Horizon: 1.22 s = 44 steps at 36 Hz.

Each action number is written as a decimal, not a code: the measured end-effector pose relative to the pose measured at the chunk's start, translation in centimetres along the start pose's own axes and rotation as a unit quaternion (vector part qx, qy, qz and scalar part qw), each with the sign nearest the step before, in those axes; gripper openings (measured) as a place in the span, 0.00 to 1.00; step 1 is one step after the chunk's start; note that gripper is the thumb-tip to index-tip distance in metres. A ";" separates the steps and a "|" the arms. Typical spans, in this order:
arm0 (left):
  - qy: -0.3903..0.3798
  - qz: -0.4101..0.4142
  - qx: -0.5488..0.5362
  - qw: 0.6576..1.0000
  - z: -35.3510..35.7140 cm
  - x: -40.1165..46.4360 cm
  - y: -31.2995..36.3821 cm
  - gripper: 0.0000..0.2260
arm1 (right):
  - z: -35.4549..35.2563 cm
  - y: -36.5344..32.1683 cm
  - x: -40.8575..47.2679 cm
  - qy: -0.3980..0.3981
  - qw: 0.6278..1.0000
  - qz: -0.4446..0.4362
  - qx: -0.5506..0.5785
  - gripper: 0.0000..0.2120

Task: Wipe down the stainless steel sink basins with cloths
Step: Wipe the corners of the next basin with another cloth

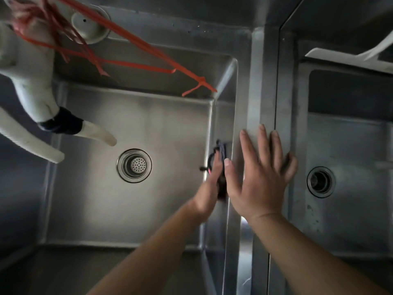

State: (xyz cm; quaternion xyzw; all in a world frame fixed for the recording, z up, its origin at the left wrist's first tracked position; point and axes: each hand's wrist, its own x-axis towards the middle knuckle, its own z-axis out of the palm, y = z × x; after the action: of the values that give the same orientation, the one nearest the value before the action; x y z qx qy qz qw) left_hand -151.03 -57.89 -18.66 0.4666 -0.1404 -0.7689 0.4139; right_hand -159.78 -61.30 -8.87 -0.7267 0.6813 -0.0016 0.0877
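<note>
Two stainless steel basins lie below me: the left basin [89,209] with a strainer drain [134,165], and the right basin [350,145] with its own drain [320,181]. My left hand [209,184] presses a dark cloth [221,152] flat against the left basin's right inner wall. The cloth shows above and beside the fingers. My right hand [263,173] rests flat with spread fingers on the steel divider [263,86] between the basins and holds nothing.
A white faucet [32,86] with a dark band and two white spouts hangs over the left basin's left side. Red plastic strips [136,42] stretch across the back wall. A white object [353,56] lies at the right basin's back edge.
</note>
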 end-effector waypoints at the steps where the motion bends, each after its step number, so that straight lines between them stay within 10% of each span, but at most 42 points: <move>1: 0.000 -0.014 0.026 1.000 -0.1 -2.2 -1.3 0.23 | 0.0 0.0 0.0 -0.003 1.000 0.000 0.000 0.31; 9: -0.013 0.010 0.009 1.000 2.9 -8.3 -0.8 0.19 | 0.0 0.0 -0.3 0.015 1.000 -0.006 0.012 0.28; 20: -0.078 0.097 0.059 0.990 2.2 6.1 10.2 0.28 | 0.3 0.4 -0.2 0.015 1.000 -0.005 0.014 0.30; 44: 0.012 0.139 0.136 0.981 3.8 0.7 8.5 0.37 | 0.8 0.4 -0.3 0.066 0.985 -0.005 0.158 0.28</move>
State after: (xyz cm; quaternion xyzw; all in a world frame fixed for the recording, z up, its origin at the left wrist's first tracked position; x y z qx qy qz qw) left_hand -150.07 -64.31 -11.95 0.5039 -0.3022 -0.6718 0.4510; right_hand -160.05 -60.97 -9.67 -0.7053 0.6734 -0.1571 0.1562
